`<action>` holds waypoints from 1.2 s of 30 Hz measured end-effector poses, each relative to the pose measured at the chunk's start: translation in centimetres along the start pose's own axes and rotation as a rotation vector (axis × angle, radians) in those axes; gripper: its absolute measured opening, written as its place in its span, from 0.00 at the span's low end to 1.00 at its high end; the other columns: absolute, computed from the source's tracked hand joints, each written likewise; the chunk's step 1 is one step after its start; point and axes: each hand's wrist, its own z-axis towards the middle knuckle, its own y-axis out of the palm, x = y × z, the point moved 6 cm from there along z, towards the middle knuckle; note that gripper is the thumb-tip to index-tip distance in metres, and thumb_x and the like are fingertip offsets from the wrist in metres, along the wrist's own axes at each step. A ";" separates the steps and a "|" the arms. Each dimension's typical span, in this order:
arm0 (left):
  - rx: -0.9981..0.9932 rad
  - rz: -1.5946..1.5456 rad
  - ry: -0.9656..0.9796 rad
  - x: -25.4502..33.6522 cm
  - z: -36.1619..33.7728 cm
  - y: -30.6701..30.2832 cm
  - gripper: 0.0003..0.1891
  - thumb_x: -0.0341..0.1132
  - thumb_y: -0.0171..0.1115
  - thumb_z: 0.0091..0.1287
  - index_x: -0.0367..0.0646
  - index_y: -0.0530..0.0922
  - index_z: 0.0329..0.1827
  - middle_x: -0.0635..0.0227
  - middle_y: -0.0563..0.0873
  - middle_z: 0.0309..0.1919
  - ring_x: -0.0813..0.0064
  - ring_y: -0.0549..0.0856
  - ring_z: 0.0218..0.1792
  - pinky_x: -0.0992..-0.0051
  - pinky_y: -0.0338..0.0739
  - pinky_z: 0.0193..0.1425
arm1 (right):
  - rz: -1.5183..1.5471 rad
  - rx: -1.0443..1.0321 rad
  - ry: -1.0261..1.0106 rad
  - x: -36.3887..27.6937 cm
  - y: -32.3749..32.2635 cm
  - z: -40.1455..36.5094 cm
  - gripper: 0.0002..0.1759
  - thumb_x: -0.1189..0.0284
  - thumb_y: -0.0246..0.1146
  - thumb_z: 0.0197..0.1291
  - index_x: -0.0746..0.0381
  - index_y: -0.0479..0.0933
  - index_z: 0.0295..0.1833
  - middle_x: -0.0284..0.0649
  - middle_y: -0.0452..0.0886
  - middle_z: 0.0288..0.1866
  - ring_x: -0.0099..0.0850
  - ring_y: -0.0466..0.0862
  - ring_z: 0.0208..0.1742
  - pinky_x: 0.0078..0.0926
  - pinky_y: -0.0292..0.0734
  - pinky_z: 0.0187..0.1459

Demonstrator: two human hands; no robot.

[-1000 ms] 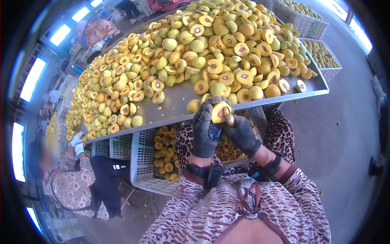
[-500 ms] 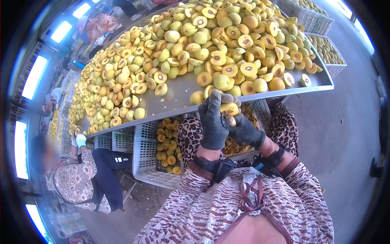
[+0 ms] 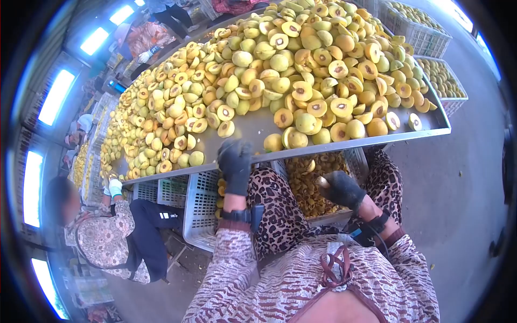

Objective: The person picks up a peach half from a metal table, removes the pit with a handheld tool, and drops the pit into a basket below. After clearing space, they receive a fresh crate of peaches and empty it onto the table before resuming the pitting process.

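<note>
My left hand [image 3: 235,166], in a dark glove, is over the metal table's front edge [image 3: 301,152], above a grey crate [image 3: 200,202] of fruit halves. Its fingers are smeared by motion, and I cannot tell whether they hold anything. Lower and to the right, my gloved right hand [image 3: 346,190] is closed around a small tool [image 3: 323,182] whose pale rounded end sticks out toward the left. Beneath that hand, between my knees, sits a crate with brownish-yellow fruit scraps [image 3: 309,191]. Halved yellow peaches [image 3: 318,109], many with brown centres, are heaped across the table.
Crates of fruit [image 3: 441,81] stand beyond the table's right end. To my left, a seated person [image 3: 107,231] in patterned sleeves has gloved hands at the table edge. Other people work along the far side. Grey floor [image 3: 458,215] extends to the right.
My hands were together around a yellow fruit piece and have separated. The left moved left over the crate; the right dropped lower right with the tool. The fruit piece is no longer between them.
</note>
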 end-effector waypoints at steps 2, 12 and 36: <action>-0.105 -0.012 0.179 3.5 1.4 3.9 0.18 0.40 0.69 0.58 0.39 0.84 0.49 0.51 0.85 0.45 0.52 0.83 0.50 0.60 0.75 0.60 | 0.150 0.102 -0.119 -1.2 -0.3 0.2 0.13 0.66 0.60 0.62 0.63 0.78 0.29 0.55 0.78 0.26 0.58 0.79 0.30 0.49 0.73 0.32; -0.384 -1.051 -0.254 1.3 4.2 6.3 0.18 0.38 0.62 0.67 0.33 0.80 0.54 0.65 0.84 0.47 0.78 0.83 0.44 0.77 0.80 0.49 | 0.637 -0.007 0.200 1.2 0.6 -2.1 0.08 0.70 0.69 0.56 0.64 0.79 0.34 0.27 0.78 0.23 0.22 0.79 0.24 0.28 0.73 0.28; -0.226 -1.518 -0.344 11.2 -5.5 2.0 0.25 0.44 0.39 0.80 0.27 0.77 0.53 0.51 0.85 0.46 0.63 0.86 0.47 0.70 0.82 0.55 | 0.373 0.272 -0.183 -5.8 0.2 1.8 0.07 0.74 0.64 0.56 0.68 0.78 0.31 0.57 0.80 0.26 0.55 0.82 0.30 0.43 0.76 0.31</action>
